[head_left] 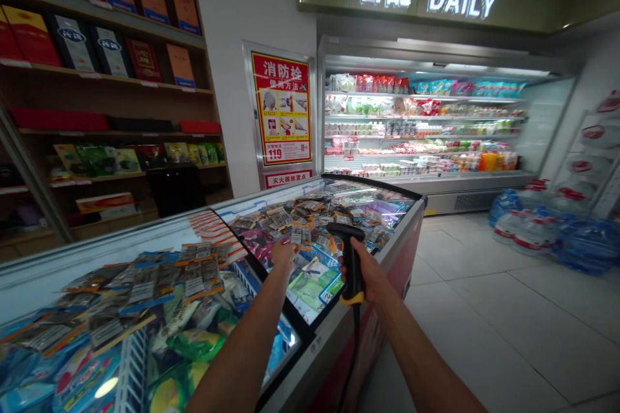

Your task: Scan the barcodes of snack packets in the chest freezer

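My right hand (365, 271) is wrapped round the handle of a black and yellow barcode scanner (353, 264), held upright with its head pointing left. A black cord hangs from its base. My left hand (283, 255) reaches over the chest freezer, its fingers closed at the edge of a small flat packet (301, 234) with a pale label. Many similar packets (322, 209) lie scattered on the freezer's glass top ahead of both hands. Another pile of packets (150, 277) with orange and blue edges spreads over the glass at the left.
Under the glass, bagged frozen goods (198, 343) fill the chest freezer (404, 238). Shelves of gift boxes (140, 57) stand at left. A lit chilled cabinet (421, 119) lines the back wall. Large water bottles (586, 245) stand on the tiled floor at right.
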A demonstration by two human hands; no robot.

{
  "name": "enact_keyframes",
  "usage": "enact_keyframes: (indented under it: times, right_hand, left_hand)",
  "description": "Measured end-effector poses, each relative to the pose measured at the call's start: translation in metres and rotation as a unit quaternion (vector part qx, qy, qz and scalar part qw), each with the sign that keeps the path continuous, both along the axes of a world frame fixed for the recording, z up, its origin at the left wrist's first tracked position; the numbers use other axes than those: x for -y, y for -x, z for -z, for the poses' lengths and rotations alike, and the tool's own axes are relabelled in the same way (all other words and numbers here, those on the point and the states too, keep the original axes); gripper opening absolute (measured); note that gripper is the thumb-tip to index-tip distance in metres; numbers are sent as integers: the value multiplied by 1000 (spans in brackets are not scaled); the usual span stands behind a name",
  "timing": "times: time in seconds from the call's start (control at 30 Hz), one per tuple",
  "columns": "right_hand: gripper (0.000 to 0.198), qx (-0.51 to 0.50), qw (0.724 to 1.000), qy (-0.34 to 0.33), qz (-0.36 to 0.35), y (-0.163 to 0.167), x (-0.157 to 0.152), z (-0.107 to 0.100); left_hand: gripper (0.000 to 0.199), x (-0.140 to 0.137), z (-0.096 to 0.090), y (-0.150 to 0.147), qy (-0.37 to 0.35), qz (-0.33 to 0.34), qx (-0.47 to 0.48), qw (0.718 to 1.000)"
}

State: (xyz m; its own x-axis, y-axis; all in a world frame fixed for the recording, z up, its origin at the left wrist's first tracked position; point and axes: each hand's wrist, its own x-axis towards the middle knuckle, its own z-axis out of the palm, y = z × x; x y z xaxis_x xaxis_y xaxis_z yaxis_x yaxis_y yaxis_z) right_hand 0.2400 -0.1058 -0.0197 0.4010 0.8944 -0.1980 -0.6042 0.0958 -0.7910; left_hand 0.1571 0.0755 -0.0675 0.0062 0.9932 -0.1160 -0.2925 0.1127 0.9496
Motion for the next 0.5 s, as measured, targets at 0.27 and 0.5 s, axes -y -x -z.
enact_keyframes:
  times: [0.27,0.5]
  right_hand:
    - [26,4,999,-31,-40,19,-2,-11]
    - [29,23,997,-35,-61,28,-4,-18]
  left_hand:
    - [43,8,-7,30,28,38,70,996]
    - [41,7,-9,40,31,21,51,998]
